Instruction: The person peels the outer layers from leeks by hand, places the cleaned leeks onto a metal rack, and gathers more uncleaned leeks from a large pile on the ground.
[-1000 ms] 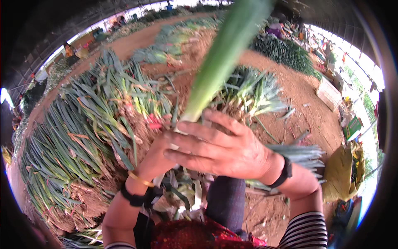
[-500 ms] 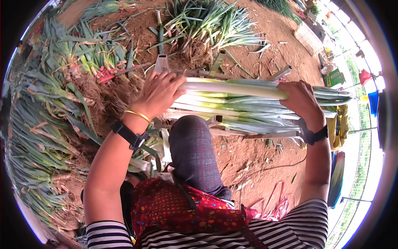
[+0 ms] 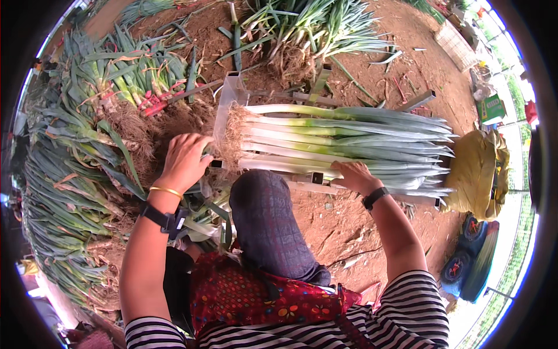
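Observation:
A row of leeks (image 3: pixel 302 131) lies side by side in a metal rack (image 3: pixel 229 96), white stems to the left and green leaves to the right. Their brown roots (image 3: pixel 234 131) gather against the rack's upright left plate. Just left of those roots is my left hand (image 3: pixel 187 158), thumb and fingers apart, nothing seen in it. My right hand (image 3: pixel 356 176) rests at the near edge of the row, its fingers lying on the nearest leeks around mid-length. Its palm side is hidden. My knee (image 3: pixel 264 215) is between my arms, close to the rack.
Untrimmed leeks (image 3: pixel 64 180) are heaped along the left, some with red ties. Another leek pile (image 3: pixel 314 35) lies beyond the rack on the soil floor. At the right are a yellow sack (image 3: pixel 474 171), blue-wrapped bundles (image 3: pixel 465 262) and a green box (image 3: pixel 491 109).
The leek held across both hands now lies in the rack's row. My left hand has drawn back left and nearer; my right hand has moved left to the near side of the row.

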A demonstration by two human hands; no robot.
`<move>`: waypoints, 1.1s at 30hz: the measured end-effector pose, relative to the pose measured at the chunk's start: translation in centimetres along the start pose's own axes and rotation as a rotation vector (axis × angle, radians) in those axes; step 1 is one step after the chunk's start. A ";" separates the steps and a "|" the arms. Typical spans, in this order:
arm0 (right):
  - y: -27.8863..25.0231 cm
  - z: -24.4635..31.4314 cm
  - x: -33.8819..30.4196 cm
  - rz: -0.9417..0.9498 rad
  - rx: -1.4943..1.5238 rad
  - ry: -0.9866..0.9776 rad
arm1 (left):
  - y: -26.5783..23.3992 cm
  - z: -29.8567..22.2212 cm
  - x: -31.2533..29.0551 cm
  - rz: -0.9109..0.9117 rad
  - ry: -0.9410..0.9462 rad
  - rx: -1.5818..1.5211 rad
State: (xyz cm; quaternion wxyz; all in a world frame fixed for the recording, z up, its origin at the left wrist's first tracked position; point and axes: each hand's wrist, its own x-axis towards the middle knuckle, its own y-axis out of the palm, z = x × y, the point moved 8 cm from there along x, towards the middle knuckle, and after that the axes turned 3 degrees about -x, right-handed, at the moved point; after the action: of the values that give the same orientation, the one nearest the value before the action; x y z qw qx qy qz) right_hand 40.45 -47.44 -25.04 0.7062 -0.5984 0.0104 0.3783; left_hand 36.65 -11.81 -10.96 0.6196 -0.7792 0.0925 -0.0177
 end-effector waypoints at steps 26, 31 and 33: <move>-6.7 -0.1 13.3 -0.380 -0.105 -0.029 | 4.2 16.6 -16.5 -0.082 -0.548 -0.326; -6.2 -2.8 17.7 -0.205 -0.153 0.154 | 4.2 18.3 -17.9 -0.083 -0.607 -0.356; -5.8 -2.5 18.0 -0.172 -0.179 0.153 | 4.2 18.7 -18.0 -0.114 -0.607 -0.399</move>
State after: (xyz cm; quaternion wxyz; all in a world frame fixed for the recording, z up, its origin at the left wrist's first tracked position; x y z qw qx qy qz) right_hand 57.54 -40.19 -29.34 0.6768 -0.6849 -0.0211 0.2692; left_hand 21.08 8.30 -17.81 0.4529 -0.8583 -0.1376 0.1982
